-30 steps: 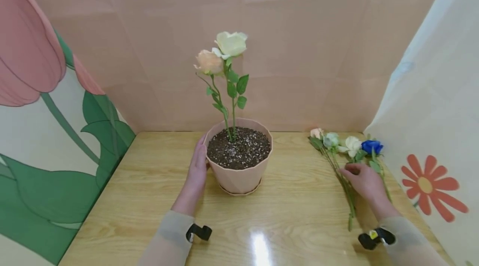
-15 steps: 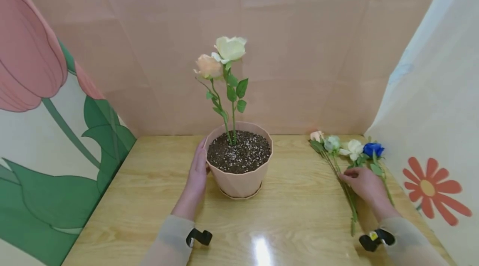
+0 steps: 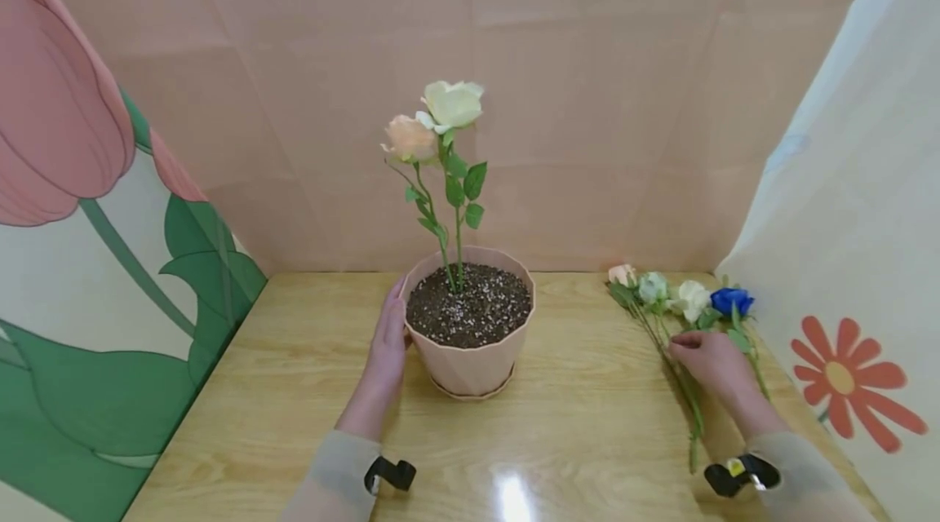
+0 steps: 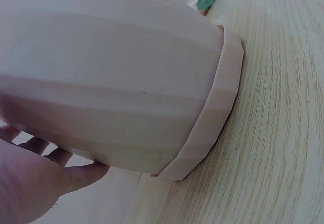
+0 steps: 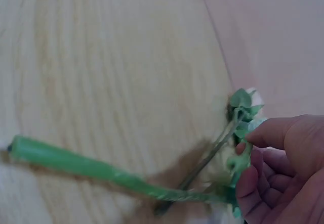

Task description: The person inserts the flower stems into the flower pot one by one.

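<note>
A pink flowerpot [image 3: 470,371] filled with dark soil [image 3: 485,318] stands on a matching saucer [image 4: 215,113]. Upright in the soil are a peach rose [image 3: 411,139] and a cream rose [image 3: 454,106]. My left hand [image 3: 387,342] rests along the pot's left side, its fingers fairly straight against the wall. At the right, my right hand [image 3: 714,367] pinches a green rose stem [image 5: 81,167] between thumb and forefinger, low over the table. Around it lie a pale pink rose [image 3: 621,274], a mint rose [image 3: 652,288], a white rose [image 3: 693,300] and a blue rose [image 3: 731,301].
The wooden table [image 3: 294,375] meets a pink cloth backdrop [image 3: 587,139] at the rear. A tulip-printed panel [image 3: 95,277] borders the left side. On the right hangs a white sheet [image 3: 844,220] with a printed red flower.
My right thumb and fingers have come together on a rose stem. The left hand stays against the pot. The whole head view has shifted a little downward in frame.
</note>
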Available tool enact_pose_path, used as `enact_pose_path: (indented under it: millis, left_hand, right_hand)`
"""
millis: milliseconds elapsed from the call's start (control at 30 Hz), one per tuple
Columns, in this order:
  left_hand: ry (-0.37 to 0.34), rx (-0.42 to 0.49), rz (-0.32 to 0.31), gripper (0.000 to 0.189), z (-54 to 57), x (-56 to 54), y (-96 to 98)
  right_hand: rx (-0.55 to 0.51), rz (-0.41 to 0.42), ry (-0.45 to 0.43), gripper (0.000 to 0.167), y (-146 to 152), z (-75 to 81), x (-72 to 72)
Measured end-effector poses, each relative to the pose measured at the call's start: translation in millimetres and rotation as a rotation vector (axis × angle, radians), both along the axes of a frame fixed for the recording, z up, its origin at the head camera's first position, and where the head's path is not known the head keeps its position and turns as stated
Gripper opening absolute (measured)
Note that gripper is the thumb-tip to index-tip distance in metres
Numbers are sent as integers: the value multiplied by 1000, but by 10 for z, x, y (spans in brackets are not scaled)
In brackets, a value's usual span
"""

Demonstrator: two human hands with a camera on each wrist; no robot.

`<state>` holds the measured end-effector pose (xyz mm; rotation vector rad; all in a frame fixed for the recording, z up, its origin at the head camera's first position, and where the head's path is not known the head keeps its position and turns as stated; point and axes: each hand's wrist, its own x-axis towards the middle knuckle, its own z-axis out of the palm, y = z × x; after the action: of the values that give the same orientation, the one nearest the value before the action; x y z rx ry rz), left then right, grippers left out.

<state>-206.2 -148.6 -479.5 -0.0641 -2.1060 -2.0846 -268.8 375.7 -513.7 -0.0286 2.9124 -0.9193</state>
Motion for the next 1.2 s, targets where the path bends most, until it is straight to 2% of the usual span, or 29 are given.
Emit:
enact_pose_path:
  millis: [233, 567, 733, 967, 1200]
  left_hand:
    - [-3, 1, -5, 59, -7, -13, -7]
    - [8, 13, -13, 60, -11, -34, -12]
    - [6, 26, -2, 60, -13, -23, -9]
    - [11, 34, 5, 59, -24, -15, -4]
    - [11, 22, 5, 60, -16, -13, 5]
  right_hand:
    - [-63, 0, 36, 54, -67, 130, 32]
    - [-248, -55, -14, 64, -176, 254, 34]
    - [-264, -59, 50, 63, -298, 366, 46]
    - [-361, -27, 107, 62, -627, 681, 84]
    - [-467, 2, 212, 50, -1006, 1028, 150]
